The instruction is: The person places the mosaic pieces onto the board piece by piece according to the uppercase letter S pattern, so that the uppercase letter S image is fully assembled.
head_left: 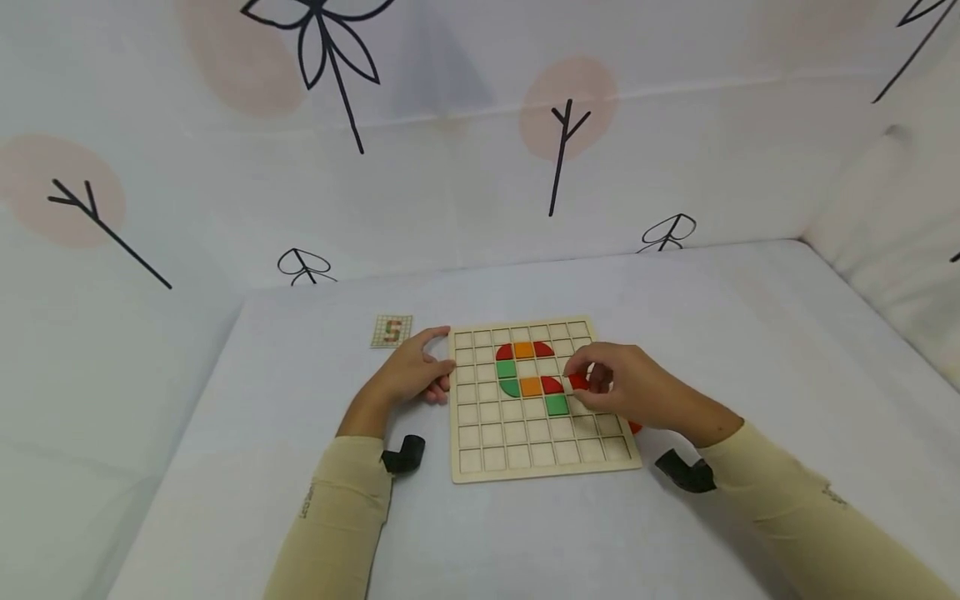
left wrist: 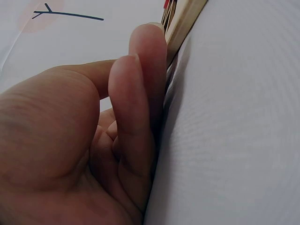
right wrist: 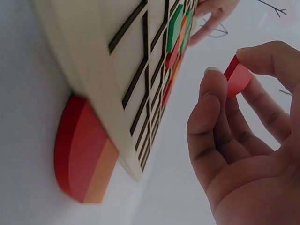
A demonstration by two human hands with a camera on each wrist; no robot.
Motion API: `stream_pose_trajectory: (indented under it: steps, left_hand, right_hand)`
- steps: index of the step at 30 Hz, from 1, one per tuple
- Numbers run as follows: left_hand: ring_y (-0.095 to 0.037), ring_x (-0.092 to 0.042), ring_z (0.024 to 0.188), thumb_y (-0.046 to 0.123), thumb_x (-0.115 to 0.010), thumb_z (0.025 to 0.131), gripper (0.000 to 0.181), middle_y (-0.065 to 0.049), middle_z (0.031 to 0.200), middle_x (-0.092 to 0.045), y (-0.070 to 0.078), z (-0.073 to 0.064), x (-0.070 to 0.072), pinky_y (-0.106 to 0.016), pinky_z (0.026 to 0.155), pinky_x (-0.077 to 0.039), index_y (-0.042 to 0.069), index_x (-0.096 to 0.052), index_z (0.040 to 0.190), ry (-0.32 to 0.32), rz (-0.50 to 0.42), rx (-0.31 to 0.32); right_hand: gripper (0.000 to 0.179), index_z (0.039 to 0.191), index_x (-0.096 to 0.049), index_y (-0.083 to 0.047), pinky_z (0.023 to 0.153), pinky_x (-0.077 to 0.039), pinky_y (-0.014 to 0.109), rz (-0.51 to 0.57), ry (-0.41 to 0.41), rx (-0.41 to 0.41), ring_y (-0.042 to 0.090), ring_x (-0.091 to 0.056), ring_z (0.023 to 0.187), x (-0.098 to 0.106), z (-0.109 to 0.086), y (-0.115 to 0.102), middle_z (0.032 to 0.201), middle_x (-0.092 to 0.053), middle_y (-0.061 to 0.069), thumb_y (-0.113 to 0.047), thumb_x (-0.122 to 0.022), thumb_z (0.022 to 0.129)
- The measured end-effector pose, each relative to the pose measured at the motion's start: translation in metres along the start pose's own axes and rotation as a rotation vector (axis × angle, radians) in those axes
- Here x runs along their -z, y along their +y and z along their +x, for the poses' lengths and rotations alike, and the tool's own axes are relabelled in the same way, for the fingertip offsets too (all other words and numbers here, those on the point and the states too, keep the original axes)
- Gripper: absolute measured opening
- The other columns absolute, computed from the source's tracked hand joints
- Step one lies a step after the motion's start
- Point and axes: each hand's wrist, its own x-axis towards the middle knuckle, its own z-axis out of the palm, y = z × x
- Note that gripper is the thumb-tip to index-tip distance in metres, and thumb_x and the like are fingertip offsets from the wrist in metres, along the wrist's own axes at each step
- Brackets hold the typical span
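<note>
A pale wooden grid board (head_left: 471,436) lies on the white cloth. Several tiles sit in its cells, among them an orange square (head_left: 523,350), a green square (head_left: 557,405) and a red quarter-circle (head_left: 552,385). My right hand (head_left: 637,387) pinches another red quarter-circle tile (right wrist: 239,78) between thumb and fingertips, just over the board's right half. At the board's left edge, my left hand (head_left: 408,371) touches the rim with its fingertips. Its other fingers (left wrist: 129,98) lie loosely bent against the cloth, holding nothing.
Behind the left hand lies a small pattern card (head_left: 392,331) with a red, green and orange figure on a grid. Red and orange pieces (right wrist: 82,150) lie against the board's right side, partly hidden by the right hand in the head view. A patterned cloth wall (head_left: 465,183) stands behind.
</note>
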Motion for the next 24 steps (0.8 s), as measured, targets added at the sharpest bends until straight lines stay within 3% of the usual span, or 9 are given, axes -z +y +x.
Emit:
stream_pose_trajectory:
  steps: [8, 18, 24]
  left_hand:
    - [-0.014, -0.064, 0.052, 0.015, -0.063, 0.099, 0.066, -0.007, 0.069, -0.064, 0.002, 0.000, -0.001, -0.024, 0.049, -0.053, 0.026, -0.031, 0.156, 0.003, 0.023, -0.019]
    - [-0.013, -0.064, 0.051, 0.016, -0.063, 0.099, 0.066, -0.007, 0.069, -0.065, 0.002, 0.001, 0.000, -0.024, 0.049, -0.054, 0.027, -0.031, 0.156, 0.005, 0.029, 0.001]
    - [-0.013, -0.064, 0.051, 0.016, -0.062, 0.099, 0.066, -0.006, 0.070, -0.065, 0.001, 0.001, 0.000, -0.024, 0.050, -0.054, 0.028, -0.031, 0.156, -0.001, 0.030, 0.009]
  right_hand:
    - [0.021, 0.102, -0.064, -0.012, 0.064, -0.049, 0.020, 0.108, -0.045, -0.009, 0.015, -0.056, 0.077, -0.008, 0.000, 0.003, 0.082, -0.060, -0.002, -0.011, -0.078, 0.086]
    - [0.016, 0.098, -0.064, -0.018, 0.062, -0.049, 0.020, 0.120, -0.071, 0.016, 0.012, -0.057, 0.074, -0.015, 0.001, 0.006, 0.083, -0.062, -0.006, -0.013, -0.076, 0.089]
    - [0.015, 0.098, -0.065, -0.013, 0.064, -0.050, 0.020, 0.169, -0.091, 0.044, 0.011, -0.057, 0.075, -0.016, 0.000, 0.007, 0.083, -0.062, -0.003, -0.006, -0.074, 0.088]
